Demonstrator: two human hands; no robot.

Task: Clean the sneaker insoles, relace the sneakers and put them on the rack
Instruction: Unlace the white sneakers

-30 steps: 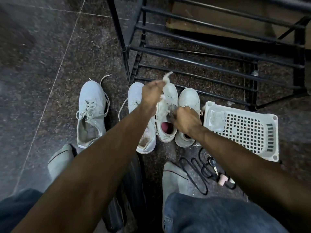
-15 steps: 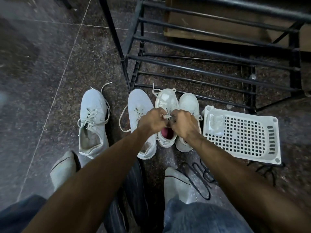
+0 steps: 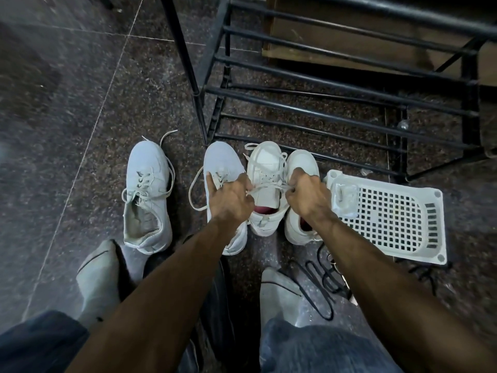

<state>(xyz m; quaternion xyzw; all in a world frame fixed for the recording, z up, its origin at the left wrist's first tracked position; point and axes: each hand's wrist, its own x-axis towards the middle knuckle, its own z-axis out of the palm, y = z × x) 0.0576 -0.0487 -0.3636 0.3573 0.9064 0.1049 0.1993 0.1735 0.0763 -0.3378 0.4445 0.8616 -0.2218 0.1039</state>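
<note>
though blurred, hands on laces

Four sneakers stand before the rack, a basket just right.

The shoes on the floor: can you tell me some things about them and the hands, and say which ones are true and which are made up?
1. Both hands pull a white lace on one sneaker. True: the left hand and right hand each grip the lace of the sneaker with the red lining.
2. Four white sneakers stand on the floor. True.
3. The shoes already sit on the rack. False: the black rack holds none; they stand in front of it.
4. The white basket is left of the shoes. False: the basket lies to their right.
5. The leftmost sneaker has no lace. False: the leftmost sneaker is loosely laced.
</note>
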